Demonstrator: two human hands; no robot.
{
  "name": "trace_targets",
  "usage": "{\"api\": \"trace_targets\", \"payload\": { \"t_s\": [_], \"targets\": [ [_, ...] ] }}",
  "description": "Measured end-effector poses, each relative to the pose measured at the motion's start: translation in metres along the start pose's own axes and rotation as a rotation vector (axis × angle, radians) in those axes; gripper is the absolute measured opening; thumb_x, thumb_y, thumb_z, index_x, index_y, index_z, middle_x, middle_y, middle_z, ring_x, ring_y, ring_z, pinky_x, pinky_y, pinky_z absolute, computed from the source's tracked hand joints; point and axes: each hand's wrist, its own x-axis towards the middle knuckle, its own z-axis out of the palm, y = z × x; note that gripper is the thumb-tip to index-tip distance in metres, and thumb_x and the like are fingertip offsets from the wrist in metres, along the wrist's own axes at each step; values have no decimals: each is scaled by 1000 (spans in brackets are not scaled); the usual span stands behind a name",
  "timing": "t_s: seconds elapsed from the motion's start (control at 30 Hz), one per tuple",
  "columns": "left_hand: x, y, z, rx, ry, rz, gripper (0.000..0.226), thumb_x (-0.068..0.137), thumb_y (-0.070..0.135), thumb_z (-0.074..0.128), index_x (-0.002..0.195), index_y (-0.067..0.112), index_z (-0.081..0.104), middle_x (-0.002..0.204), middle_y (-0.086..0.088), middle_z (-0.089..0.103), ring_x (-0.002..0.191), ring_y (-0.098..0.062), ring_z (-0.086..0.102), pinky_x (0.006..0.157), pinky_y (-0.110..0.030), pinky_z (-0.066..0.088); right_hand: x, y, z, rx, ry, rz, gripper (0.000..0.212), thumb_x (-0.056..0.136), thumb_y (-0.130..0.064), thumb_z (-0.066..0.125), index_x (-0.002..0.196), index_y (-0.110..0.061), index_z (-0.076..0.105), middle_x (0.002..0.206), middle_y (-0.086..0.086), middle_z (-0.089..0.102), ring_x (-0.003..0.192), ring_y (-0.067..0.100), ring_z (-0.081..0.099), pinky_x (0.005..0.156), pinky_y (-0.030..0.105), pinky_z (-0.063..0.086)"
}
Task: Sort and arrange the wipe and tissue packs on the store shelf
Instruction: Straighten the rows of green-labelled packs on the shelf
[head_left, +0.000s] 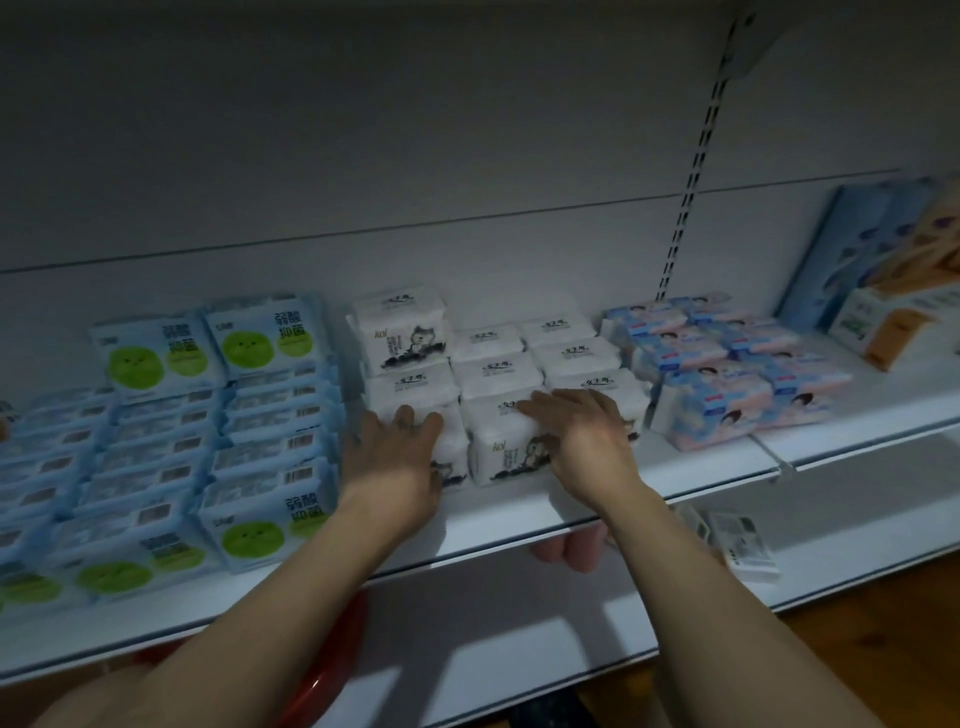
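Both hands are on the front row of the white packs (496, 447), mid-shelf. The left hand (400, 457) lies with near-straight fingers against the front-left pack. The right hand (582, 441) rests flat over the next ones along, fingers reaching left. Neither grips anything; they look to be pressing the row square.

These are soft film-wrapped tissue bundles, likely light and squashy, with a slick skin, so they should slide easily on the shelf (514, 512) and dent under fingertips. Flat palms on the ends or the top will move them better than a pinch at the wrapper.

Room is tight sideways: the blue wipes (260, 457) sit just beside on the left, and the pink packs (717, 410) near on the right. Bare shelf lies in front — but the lip is close, so a hard pull could tip one off. One pack (400, 332) stacked at the back left may topple if jostled.
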Motion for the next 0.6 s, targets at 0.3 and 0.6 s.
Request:
{"api": "trace_targets", "payload": {
  "t_s": [0.3, 0.6],
  "targets": [
    [6, 30, 6, -13, 1, 46, 92, 83, 74, 42, 151, 40, -9, 162, 1, -10, 148, -33, -13, 113, -65, 1, -16, 8, -30, -139, -18, 434, 100, 70, -72, 61, 151, -34, 17, 155, 20, 9, 143, 38, 9, 112, 51, 17],
    [36, 63, 15, -101, -55, 25, 69, 90, 73, 23, 150, 48, -2, 163, 9, -1, 149, -31, -5, 111, -69, 3, -11, 22, -5, 50, -161, 439, 81, 88, -68, 40, 153, -26, 15, 158, 19, -12, 139, 37, -32, 106, 35, -25]
  ]
}}
